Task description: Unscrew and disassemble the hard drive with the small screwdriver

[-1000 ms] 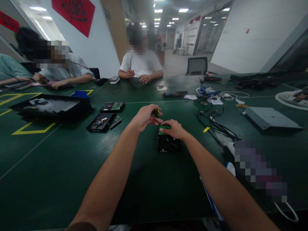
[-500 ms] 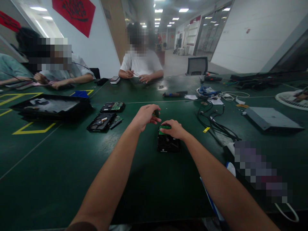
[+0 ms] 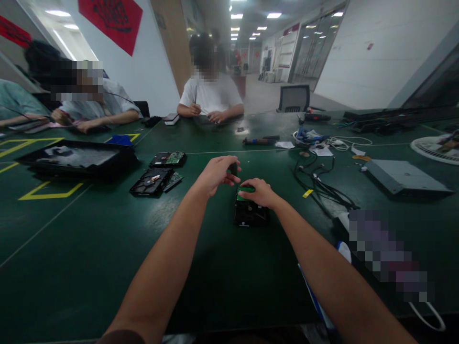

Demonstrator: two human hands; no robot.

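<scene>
A black hard drive (image 3: pixel 251 216) lies on the green table in front of me, with a green circuit board (image 3: pixel 245 193) over its far part. My right hand (image 3: pixel 261 191) grips the board, its thumb on the near side and its fingers curled over the far edge. Just left of the drive and a little farther away, my left hand (image 3: pixel 218 175) hovers with fingers bent and apart, and nothing shows between them. My right hand hides part of the board and the drive's far right corner.
Left of my hands lie another drive (image 3: pixel 147 182), a loose board (image 3: pixel 174 180) and a drive with its board (image 3: pixel 168 159). A black tray (image 3: pixel 75 160) stands farther left. Cables (image 3: pixel 315 179), a grey metal box (image 3: pixel 407 176) and a blurred long object (image 3: pixel 387 255) are at right. People sit across the table.
Both my hands and the hard drive hold nearly the same position. The hands of the person opposite have shifted slightly.
</scene>
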